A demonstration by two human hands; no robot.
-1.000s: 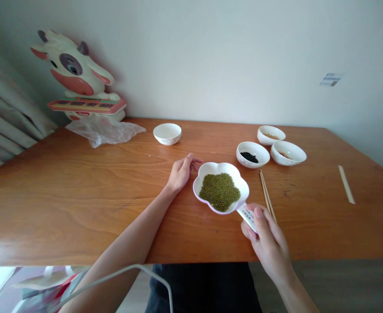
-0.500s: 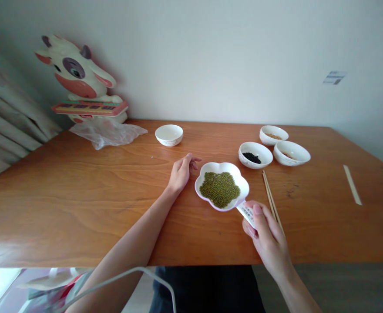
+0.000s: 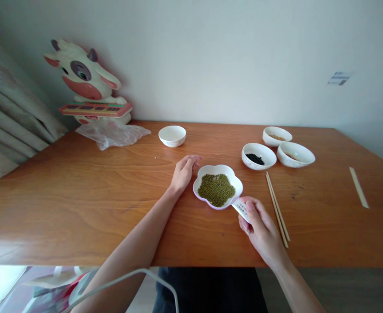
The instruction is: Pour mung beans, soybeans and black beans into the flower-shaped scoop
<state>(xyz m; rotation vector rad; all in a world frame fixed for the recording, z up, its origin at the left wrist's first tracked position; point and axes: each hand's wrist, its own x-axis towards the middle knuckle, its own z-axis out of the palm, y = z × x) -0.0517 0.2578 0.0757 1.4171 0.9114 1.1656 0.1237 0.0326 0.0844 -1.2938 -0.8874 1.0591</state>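
My right hand (image 3: 261, 228) grips the labelled handle of a white, flower-shaped handled dish (image 3: 237, 188), its rim edged in lilac. Green mung beans (image 3: 216, 190) cover the dish's bottom. Just left of the dish, my left hand (image 3: 183, 174) rests on its side on the table, fingers loosely stretched out and holding nothing. Beyond it stands a white bowl (image 3: 172, 136) with nothing visible inside. A pair of wooden chopsticks (image 3: 278, 211) lies to the right of my right hand.
Three white bowls cluster at the back right: one with black grains (image 3: 255, 159), a second (image 3: 304, 156) and a third (image 3: 276, 135) with brownish contents. A pale strip (image 3: 359, 188) lies far right. A cow toy keyboard (image 3: 96, 108) and clear plastic bag (image 3: 116, 135) occupy the back left.
My right hand has carried the handled dish slightly left, so more of the chopsticks shows. My left hand stays nearly in place. The whole view has shifted a little.
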